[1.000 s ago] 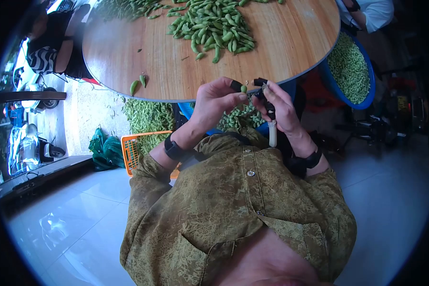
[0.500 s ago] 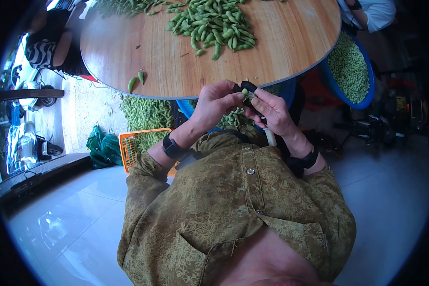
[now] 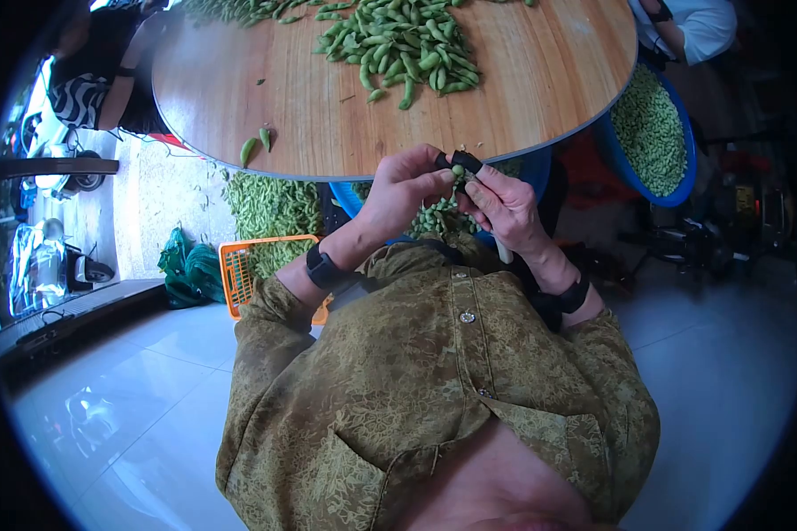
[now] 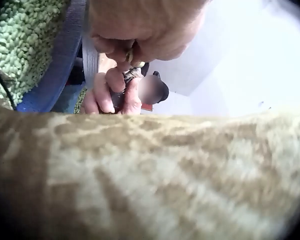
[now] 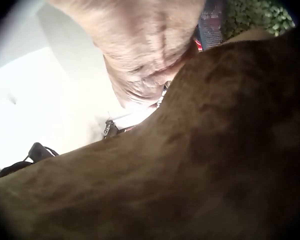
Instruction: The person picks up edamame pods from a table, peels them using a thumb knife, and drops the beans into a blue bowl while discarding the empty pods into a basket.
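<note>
My left hand (image 3: 397, 193) pinches a small green soybean pod (image 3: 458, 171) between thumb and a black-covered index finger, just off the table's near edge. Right against it, my right hand (image 3: 510, 212) grips a slim tool whose pale handle (image 3: 503, 253) sticks out below the palm. Black covering wraps some of the right fingers too. The tool's working end is hidden among the fingers, so I cannot tell its kind. In the left wrist view, the left hand (image 4: 150, 27) sits over the right fingertips (image 4: 132, 97). A sleeve blocks most of the right wrist view below the right hand (image 5: 140, 55).
A pile of soybean pods (image 3: 407, 53) lies on the round wooden table (image 3: 239, 106). Below the hands is a blue basin (image 3: 347, 200) with shelled beans; another blue basin (image 3: 687, 177) stands right. An orange basket (image 3: 236, 274) and green bag (image 3: 190, 270) are left. People sit nearby.
The right hand has moved left and closed up to the left hand, so the fingertips now meet at the pod. The pale handle has swung and shows less. The left hand has hardly moved.
</note>
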`<state>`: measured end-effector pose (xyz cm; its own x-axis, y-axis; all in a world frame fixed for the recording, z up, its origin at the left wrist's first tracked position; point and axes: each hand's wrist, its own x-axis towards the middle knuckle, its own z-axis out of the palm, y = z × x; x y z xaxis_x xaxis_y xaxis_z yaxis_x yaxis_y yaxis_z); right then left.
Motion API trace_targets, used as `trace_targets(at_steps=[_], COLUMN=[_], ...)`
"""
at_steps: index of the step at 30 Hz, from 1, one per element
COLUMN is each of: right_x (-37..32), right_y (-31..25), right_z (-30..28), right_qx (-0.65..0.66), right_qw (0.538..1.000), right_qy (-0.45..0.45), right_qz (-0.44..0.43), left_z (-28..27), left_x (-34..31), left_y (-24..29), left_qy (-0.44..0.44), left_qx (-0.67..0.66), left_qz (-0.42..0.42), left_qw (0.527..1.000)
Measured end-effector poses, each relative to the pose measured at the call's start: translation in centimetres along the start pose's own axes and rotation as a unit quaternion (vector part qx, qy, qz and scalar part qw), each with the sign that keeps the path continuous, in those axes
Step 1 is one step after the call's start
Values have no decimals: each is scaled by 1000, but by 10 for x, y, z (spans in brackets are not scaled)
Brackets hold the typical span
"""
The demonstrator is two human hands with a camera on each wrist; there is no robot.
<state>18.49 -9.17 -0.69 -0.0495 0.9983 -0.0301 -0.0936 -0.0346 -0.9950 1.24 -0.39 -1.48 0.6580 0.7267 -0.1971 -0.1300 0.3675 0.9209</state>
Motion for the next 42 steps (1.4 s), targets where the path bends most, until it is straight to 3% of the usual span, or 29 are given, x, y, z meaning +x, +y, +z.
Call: trace_targets(at_steps=[2,4,6,7,8,10,12,15,18,20,21,23,25,26,28,29,31,33,35,36,38,40,42], right_x=[1,1,4,9,12,8,2,3,11,13,12,13,14,14,14,14,17,20,20,19,16,14,12], right_y=[2,2,6,8,10,11,8,8,16,18,17,12,5,6,8,6,13,11,2,1,1,9,10], right_z=[-5,-13,-15,-12,-11,-11,-6,-10,-16,-18,-19,-22,-19,-19,-18,-16,-15,-13,-7,-7,-9,-16,-16], right_qx=[8,131,117,-71,-254,-269,-233,-269,-323,-301,-280,-307,-337,-337,-364,-353,-374,-401,-281,-284,-287,-268,-245], right_qw=[1000,989,990,988,919,918,951,936,903,911,918,908,892,891,881,890,874,854,931,930,934,943,953], right_qy=[-3,-60,-62,-37,-9,-9,34,36,-6,-23,-39,-48,-66,-65,-59,-58,-52,-45,-38,-37,-25,-13,0], right_qz=[-6,42,52,-129,-302,-293,-201,-223,-282,-282,-277,-282,-294,-297,-297,-282,-306,-328,-230,-231,-212,-196,-178], left_z=[-4,-2,-2,-4,-4,0,5,6,-5,-13,-20,-35,-62,-71,-82,-83,-82,-69,-64,-68,-81,-79,-76], left_x=[2,3,3,3,4,3,2,2,1,-1,-7,-28,-50,-63,-78,-76,-60,-31,1,17,43,50,50], left_y=[2,7,8,5,4,5,9,15,9,9,23,42,50,53,67,69,72,74,73,67,46,44,42], left_qy=[-52,-61,-68,-69,-70,-61,-51,-20,-51,-101,-148,-157,-151,-131,-150,-148,-42,50,62,61,95,89,102], left_qx=[-93,-146,-199,-179,-159,-96,-32,87,20,-36,74,296,577,636,742,744,687,631,647,645,697,707,729], left_qz=[-46,-97,-146,-141,-136,-123,-110,-90,-144,-188,-191,-91,68,-14,-69,-71,43,156,218,221,234,204,230], left_qw=[993,983,967,971,975,986,992,992,988,976,968,938,800,760,650,648,724,758,728,729,671,671,637])
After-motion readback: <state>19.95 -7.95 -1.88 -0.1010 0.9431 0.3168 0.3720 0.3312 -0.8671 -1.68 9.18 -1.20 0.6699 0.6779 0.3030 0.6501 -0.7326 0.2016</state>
